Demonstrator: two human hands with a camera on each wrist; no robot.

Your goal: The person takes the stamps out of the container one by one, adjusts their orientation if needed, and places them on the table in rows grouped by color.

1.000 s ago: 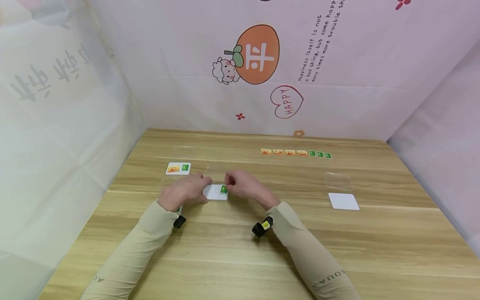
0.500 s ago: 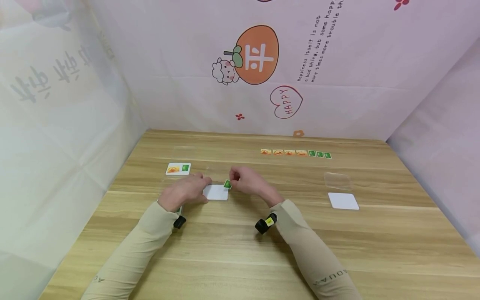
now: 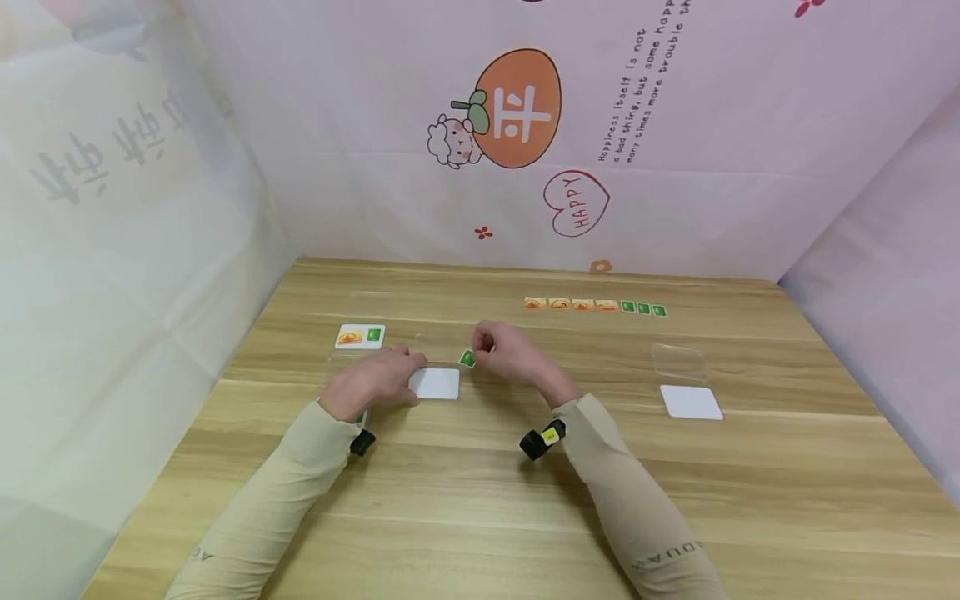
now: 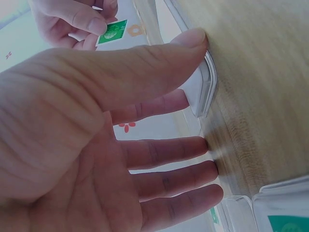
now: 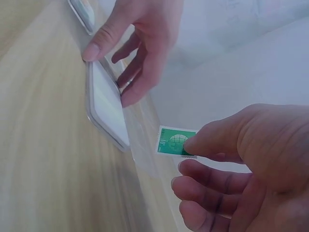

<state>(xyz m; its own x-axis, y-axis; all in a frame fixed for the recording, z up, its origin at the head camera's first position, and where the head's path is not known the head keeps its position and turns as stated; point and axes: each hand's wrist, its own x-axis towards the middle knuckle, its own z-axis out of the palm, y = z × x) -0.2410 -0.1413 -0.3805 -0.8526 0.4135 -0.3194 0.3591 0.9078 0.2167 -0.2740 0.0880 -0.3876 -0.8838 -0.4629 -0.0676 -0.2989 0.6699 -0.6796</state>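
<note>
A small green stamp with a globe print [image 5: 175, 141] is pinched between the thumb and fingers of my right hand [image 3: 510, 352]. It is held tilted, a little above and beyond the right corner of a flat white-topped clear case [image 3: 435, 383]. My left hand [image 3: 378, 382] holds that case by its left end, thumb on the near edge and index finger on the far edge. In the left wrist view the other left fingers [image 4: 166, 151] stretch out beside it. The case's clear lid [image 3: 441, 347] lies opened out behind it.
Another case with an orange stamp and a green stamp [image 3: 360, 337] lies at the back left. One partly hidden case [image 4: 285, 212] sits under the left wrist. A white-topped case [image 3: 691, 402] lies to the right. Orange stamps [image 3: 572, 304] and green stamps [image 3: 643, 308] form a row at the back.
My right hand has lifted the green stamp off the right end of the white case and drawn it back and to the right. The left hand has stayed on the case.
</note>
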